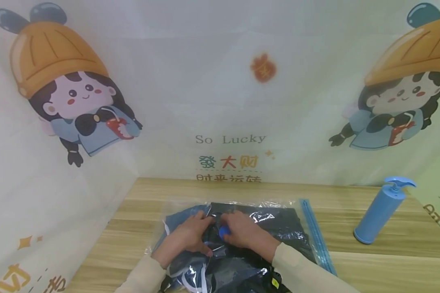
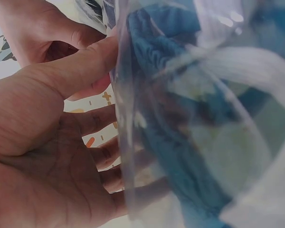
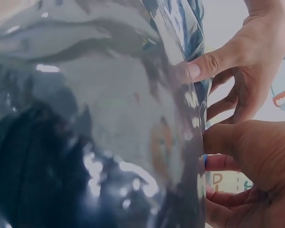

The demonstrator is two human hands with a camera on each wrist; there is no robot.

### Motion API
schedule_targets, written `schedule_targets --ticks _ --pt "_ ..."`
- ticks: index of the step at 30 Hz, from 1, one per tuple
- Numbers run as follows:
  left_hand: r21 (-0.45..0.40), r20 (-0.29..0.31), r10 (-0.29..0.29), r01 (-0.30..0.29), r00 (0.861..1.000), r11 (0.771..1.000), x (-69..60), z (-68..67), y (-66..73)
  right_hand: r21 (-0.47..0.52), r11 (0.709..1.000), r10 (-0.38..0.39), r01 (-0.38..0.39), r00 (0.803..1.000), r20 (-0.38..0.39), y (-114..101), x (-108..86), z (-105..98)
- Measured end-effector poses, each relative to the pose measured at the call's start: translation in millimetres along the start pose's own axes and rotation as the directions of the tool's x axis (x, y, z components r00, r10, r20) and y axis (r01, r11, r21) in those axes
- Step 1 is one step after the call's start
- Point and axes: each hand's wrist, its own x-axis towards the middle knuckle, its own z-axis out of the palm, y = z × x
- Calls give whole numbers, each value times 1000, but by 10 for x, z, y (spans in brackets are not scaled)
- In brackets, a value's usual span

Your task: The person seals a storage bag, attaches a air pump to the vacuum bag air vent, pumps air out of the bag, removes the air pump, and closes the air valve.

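Observation:
A clear plastic storage bag (image 1: 275, 209) lies flat on the table with folded dark clothing (image 1: 238, 264) and blue clothing (image 1: 183, 215) inside. Near its middle, my right hand (image 1: 243, 230) holds a round blue valve cap (image 1: 224, 232) on the bag between thumb and fingers. Beside it, my left hand (image 1: 192, 232) rests on the plastic with the fingers spread and the thumb apart. From the left wrist, the left hand (image 2: 42, 156) touches the film over blue cloth (image 2: 175, 156). In the right wrist view, the right hand (image 3: 261, 171) mostly hides the cap.
A blue hand pump (image 1: 379, 213) stands on the wooden table (image 1: 373, 264) to the right of the bag. A blue zip strip (image 1: 316, 236) runs along the bag's right edge. Behind the table hangs a printed white cloth (image 1: 190, 81).

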Motion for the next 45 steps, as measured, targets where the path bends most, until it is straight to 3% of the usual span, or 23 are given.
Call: schedule_targets --ticks 18,38,45 --pt "-11 13 -18 18 1000 1000 19 30 -13 14 997 -77 77 997 32 64 1 -20" --pt "-14 -18 8 -8 1000 1000 -7 36 -15 -86 988 -127 130 991 40 58 12 -27" --pt "-8 -7 -5 5 1000 1000 -20 19 7 -78 984 -158 161 987 43 61 13 -37"
